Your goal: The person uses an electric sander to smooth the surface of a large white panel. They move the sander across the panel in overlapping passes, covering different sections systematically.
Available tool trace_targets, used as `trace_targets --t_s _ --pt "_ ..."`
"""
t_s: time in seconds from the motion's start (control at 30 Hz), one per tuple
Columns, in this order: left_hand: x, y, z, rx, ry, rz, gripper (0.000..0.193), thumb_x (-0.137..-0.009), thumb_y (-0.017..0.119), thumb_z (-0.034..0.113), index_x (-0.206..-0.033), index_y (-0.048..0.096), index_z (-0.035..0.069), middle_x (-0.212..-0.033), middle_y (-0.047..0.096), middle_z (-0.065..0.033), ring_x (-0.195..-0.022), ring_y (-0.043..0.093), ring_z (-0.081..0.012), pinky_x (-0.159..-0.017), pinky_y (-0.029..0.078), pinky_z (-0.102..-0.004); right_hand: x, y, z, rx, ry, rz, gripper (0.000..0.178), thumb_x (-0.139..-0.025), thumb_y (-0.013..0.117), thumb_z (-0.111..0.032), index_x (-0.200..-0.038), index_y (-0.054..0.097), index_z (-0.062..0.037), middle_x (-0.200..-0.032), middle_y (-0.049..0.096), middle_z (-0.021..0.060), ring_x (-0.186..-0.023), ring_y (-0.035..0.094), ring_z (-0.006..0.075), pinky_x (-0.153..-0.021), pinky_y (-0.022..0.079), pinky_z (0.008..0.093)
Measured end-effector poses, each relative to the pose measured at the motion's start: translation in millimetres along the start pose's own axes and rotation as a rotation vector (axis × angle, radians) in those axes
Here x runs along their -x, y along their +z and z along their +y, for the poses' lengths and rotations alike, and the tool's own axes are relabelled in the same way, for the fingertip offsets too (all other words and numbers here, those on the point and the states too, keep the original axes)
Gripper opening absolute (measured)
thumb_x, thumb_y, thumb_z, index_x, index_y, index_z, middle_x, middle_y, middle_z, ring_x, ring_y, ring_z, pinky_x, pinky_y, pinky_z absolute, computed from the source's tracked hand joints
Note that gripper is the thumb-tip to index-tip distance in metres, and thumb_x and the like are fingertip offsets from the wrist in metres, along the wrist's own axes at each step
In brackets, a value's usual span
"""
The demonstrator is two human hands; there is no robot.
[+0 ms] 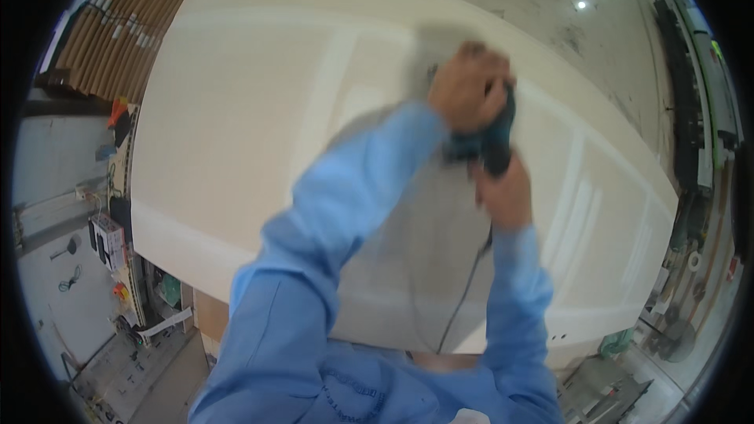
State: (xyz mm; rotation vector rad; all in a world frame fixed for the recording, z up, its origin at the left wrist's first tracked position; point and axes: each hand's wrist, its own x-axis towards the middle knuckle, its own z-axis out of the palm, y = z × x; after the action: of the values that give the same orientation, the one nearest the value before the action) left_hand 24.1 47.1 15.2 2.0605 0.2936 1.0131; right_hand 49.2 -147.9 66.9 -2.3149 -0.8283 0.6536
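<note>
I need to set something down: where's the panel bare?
The panel is bare between its left edge and the left sleeve, and from the right sleeve to its right edge. Crowded: mid-panel, where left hand and right hand hold the tool, its cord trailing toward the body.

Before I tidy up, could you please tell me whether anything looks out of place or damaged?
Nothing looks plainly spilled or broken. The power tool, held by the left hand and right hand, is too blurred to judge. Mildly untidy: what seems a dark cable lies loosely tangled at far left.
</note>
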Motion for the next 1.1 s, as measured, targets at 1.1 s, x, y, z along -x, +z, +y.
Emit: trace_targets --t_s 1.1 --pt "195 -92 135 0.48 -0.549 -0.063 0.041 -0.081 0.081 0.013 -0.12 0.068 0.007 -0.123 0.055 -0.0187 -0.113 0.061 -0.0402 -0.094 0.054 -0.0439 264 130 -70 -0.169 0.514 0.195 0.042 -0.086 0.075 -0.014 -0.12 0.059 0.0028 -0.099 0.073 0.0215 -0.095 0.073 0.0325 -0.083 0.055 0.0435"
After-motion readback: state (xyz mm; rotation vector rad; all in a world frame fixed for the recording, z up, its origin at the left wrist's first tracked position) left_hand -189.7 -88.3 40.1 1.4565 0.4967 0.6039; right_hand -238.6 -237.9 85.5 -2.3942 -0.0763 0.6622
